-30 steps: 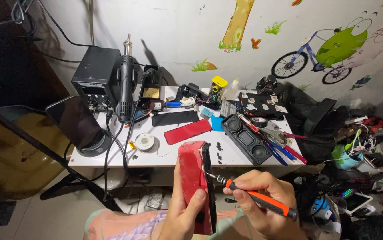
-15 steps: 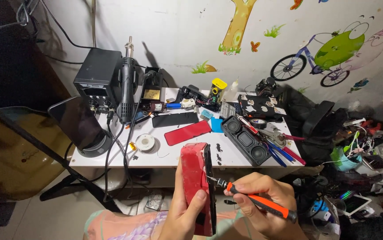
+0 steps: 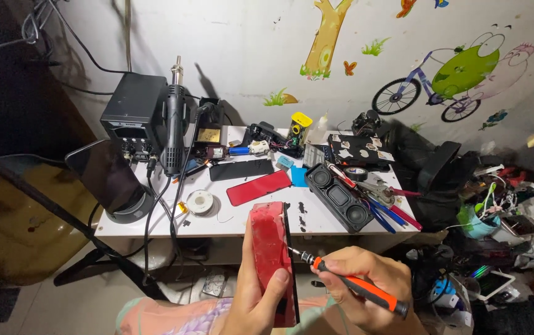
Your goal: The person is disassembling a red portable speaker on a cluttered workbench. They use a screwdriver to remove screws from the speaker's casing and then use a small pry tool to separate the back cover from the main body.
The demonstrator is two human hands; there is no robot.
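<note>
My left hand (image 3: pixel 255 303) grips a long red device housing (image 3: pixel 269 248) with a black edge, held upright in front of the table. My right hand (image 3: pixel 358 286) holds an orange-and-black screwdriver (image 3: pixel 353 286). Its metal tip touches the black side of the red housing, about halfway up. Both hands sit low in the view, close to my lap.
A white table (image 3: pixel 242 220) carries a black soldering station (image 3: pixel 132 115) with a hot-air wand, a solder reel (image 3: pixel 202 202), a flat red panel (image 3: pixel 259 187), a black speaker (image 3: pixel 339 197), pliers and small parts. A black stand (image 3: pixel 109 183) sits at the left; clutter fills the right.
The hands and red housing stay almost still. The view has shifted slightly.
</note>
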